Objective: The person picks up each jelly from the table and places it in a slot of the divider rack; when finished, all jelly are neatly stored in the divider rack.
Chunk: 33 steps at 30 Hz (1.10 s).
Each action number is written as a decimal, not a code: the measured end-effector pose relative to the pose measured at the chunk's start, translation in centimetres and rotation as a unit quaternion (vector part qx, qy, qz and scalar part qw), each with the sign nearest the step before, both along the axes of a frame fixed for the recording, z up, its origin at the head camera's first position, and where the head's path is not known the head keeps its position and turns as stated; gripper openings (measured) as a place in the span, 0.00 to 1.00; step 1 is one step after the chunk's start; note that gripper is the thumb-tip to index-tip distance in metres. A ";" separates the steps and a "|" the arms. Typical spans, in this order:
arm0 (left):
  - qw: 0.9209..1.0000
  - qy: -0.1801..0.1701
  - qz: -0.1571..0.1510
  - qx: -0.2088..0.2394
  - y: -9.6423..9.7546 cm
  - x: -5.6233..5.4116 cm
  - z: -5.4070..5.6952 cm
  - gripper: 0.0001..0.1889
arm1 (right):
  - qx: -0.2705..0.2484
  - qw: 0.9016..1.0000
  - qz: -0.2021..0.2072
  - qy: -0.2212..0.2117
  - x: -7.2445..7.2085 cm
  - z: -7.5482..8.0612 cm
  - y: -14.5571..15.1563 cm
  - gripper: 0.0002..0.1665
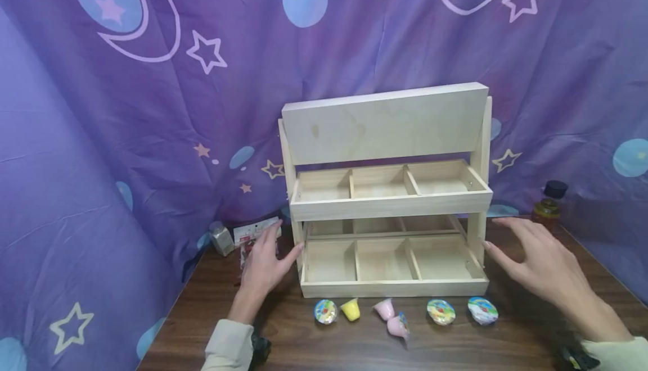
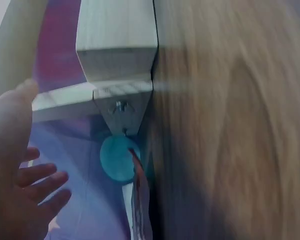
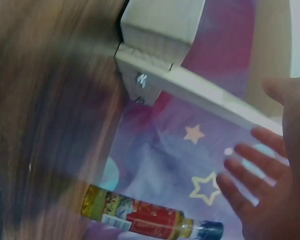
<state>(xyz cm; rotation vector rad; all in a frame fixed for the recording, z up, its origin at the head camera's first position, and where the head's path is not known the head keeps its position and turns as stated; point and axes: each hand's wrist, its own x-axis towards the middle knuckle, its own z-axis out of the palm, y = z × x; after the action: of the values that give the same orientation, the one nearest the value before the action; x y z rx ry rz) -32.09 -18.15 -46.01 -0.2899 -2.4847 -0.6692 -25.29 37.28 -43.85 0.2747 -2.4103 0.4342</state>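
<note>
A pale wooden two-tier rack (image 1: 390,208) with divided trays stands upright on the table. My left hand (image 1: 263,264) is beside its left side, fingers spread and thumb tip close to the side board; it holds nothing. On the opposite side my right hand (image 1: 544,258) is also spread, thumb pointing at the right upright. Both wrist views show bare palms, the left hand (image 2: 20,185) and the right hand (image 3: 270,170) near the side boards. In front of the rack lie several small jelly cups, among them a yellow one (image 1: 351,309) and a pink one (image 1: 397,326).
Behind the left hand are a small grey-capped jar (image 1: 221,239) and a printed packet (image 1: 255,229). A black-capped bottle (image 1: 549,202) with a red label stands beyond the right hand. A purple curtain (image 1: 354,39) with moons and stars hangs behind the wooden table (image 1: 283,348).
</note>
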 end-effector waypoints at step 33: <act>0.970 -0.152 -0.056 0.179 1.8 0.1 -3.0 0.21 | -0.019 0.939 0.295 -0.178 4.4 -4.6 -0.6 0.22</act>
<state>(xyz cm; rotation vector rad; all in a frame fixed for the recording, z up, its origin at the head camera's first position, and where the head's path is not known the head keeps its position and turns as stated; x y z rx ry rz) -32.03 -16.36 -48.97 -0.2036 -2.5769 -1.2735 -20.91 36.71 -48.47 0.9887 -2.6317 0.8577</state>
